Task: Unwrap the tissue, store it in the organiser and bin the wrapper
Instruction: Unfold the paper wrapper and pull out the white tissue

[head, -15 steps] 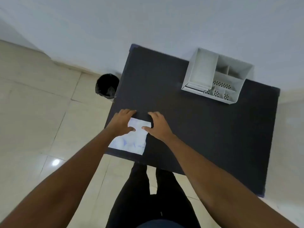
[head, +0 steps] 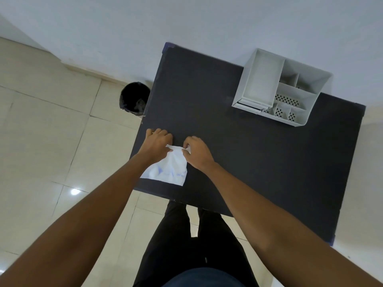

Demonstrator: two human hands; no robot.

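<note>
A white wrapped tissue pack (head: 169,169) with blue print lies at the near left corner of the dark table (head: 259,162). My left hand (head: 156,145) pinches the pack's far left edge. My right hand (head: 195,153) pinches its far right edge, and the wrapper is puckered between the two hands. A white plastic organiser (head: 279,88) with several compartments stands at the table's far right. A black bin (head: 133,101) sits on the floor beside the table's left edge.
The table stands against a white wall, with a tiled floor to its left and in front. My legs are close to the table's near edge. The organiser's large left compartment and small perforated compartments hold nothing visible.
Both hands have closed on the pack's far edge and gathered the wrapper there, so the flat pack now looks crumpled at its top.
</note>
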